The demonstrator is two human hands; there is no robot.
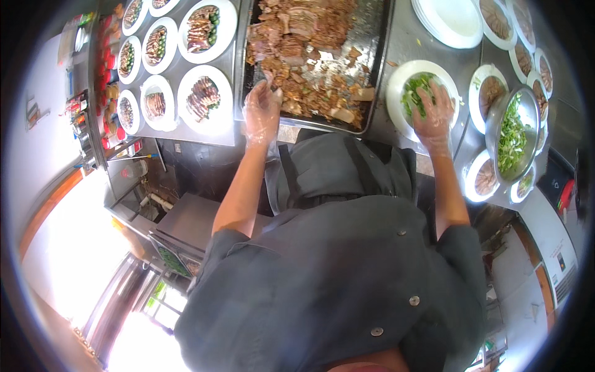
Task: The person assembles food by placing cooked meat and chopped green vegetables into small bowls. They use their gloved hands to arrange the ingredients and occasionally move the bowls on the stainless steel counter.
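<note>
Plating's mid-swing: gloved left hand (261,111) pinching sliced meat at the near edge of the tray (379,56). Right of the tray, the right hand (434,111) lies flat, fingers spread, on greens in a white plate (396,87); meat probably goes there next.

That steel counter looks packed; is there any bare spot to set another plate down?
Bare steel shows only between the dark meat tray and the stacked empty white plates, above the white plate of greens. Left, the filled white plates crowd together; right, plates ring the steel bowl of greens.
</note>
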